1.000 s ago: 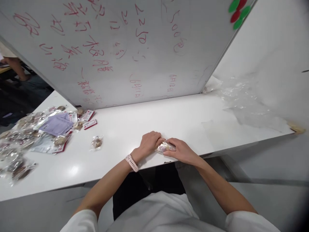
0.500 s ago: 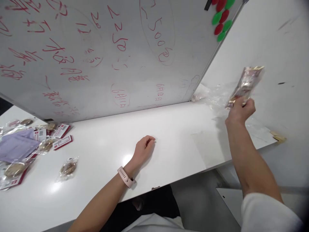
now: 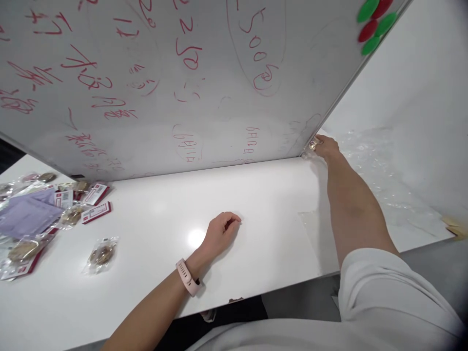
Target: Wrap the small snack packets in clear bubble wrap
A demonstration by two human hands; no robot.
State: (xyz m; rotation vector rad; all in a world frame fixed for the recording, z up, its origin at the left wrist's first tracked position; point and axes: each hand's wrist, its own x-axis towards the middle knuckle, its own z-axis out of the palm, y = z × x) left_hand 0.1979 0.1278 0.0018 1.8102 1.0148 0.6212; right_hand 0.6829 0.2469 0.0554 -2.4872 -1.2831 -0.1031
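Observation:
My left hand (image 3: 223, 231) rests on the white table, its fingers loosely curled and nothing visible in them. A pale pink watch strap (image 3: 187, 278) circles that wrist. My right hand (image 3: 328, 147) reaches to the lower right corner of the whiteboard, fingers closed round a shiny foil packet (image 3: 314, 143). Only a small part of the packet shows; the rest is hidden by the hand and the board's edge. Clear plastic film (image 3: 376, 161) lies beside the right forearm.
The whiteboard (image 3: 219, 122) with red writing stands along the table's (image 3: 266, 258) back edge. At far left lie a purple pouch (image 3: 29, 214), red-and-white cards (image 3: 96, 212) and several wrapped brown items. One wrapped brown item (image 3: 102, 253) lies apart. Round magnets (image 3: 368, 30) sit on the board.
My right hand has carried the foil packet left and away from me to the whiteboard's corner, where most of it is out of sight. My left hand has stayed nearly still. The view has shifted slightly.

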